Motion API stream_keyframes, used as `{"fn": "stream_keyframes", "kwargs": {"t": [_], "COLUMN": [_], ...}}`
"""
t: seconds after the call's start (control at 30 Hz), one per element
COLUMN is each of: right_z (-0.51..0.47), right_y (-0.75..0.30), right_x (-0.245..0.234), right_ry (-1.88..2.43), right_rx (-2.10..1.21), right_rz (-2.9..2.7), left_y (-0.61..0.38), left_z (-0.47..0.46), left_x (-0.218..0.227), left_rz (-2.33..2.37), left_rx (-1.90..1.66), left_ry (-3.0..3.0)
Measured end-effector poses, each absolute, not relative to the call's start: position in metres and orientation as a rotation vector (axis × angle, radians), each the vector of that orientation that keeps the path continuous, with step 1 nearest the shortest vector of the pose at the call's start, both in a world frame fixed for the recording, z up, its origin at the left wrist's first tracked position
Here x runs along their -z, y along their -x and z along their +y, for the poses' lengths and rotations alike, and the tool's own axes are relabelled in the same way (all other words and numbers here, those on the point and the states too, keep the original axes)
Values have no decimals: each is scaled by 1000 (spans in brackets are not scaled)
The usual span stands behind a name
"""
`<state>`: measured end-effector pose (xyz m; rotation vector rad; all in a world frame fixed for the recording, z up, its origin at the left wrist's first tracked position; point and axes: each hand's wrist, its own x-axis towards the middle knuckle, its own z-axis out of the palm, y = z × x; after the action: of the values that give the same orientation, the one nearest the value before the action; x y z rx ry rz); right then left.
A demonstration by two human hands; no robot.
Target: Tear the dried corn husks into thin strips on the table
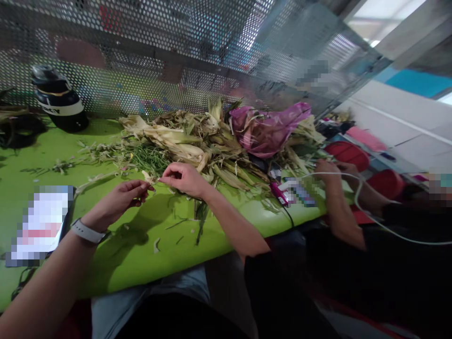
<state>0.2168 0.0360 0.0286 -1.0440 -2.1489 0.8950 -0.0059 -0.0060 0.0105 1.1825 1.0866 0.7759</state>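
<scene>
My left hand [127, 195], with a pale watch band on its wrist, is closed in a pinch above the green table [158, 249]. Facing it, my right hand [184, 179] also pinches, thumb and forefinger together. A small pale scrap [148, 177] shows at the fingertips between the hands; I cannot make out what it is or which hand grips it. Thin green stems [150, 157] lie in a heap just behind my hands. Further back is a large pile of dry corn husks [183, 136]. A few stems [201, 221] lie below my right wrist.
A phone [42, 223] lies at the left, a dark bottle [60, 99] behind it. A pink plastic bag [266, 129] sits on the husks before a perforated metal panel [158, 61]. On the right are another person's hands [328, 172], a white cable [358, 188] and red basins [348, 155].
</scene>
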Motion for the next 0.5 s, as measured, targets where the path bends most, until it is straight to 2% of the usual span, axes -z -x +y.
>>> {"fn": "stream_keyframes", "kwargs": {"t": [0.2,0.3,0.4,0.5], "right_z": [39,45,60,76], "right_y": [-229,-218,-203,-196], "right_x": [-43,-55,-57,-36], "right_ry": [880,769,662,733], "right_rx": [-760,-811,-1168,-1594], "right_rz": [-2231,-2333,-2346,-2057], "left_y": [0,-7,-9,-3], "left_z": [-10,-15,-19,-21], "left_x": [-9,-12,-21,-27], "left_rz": [1067,1020,881,834], "left_rx": [-626,-514,-468,-574], "left_ry": [-1481,-1708,-1828,-1737]}}
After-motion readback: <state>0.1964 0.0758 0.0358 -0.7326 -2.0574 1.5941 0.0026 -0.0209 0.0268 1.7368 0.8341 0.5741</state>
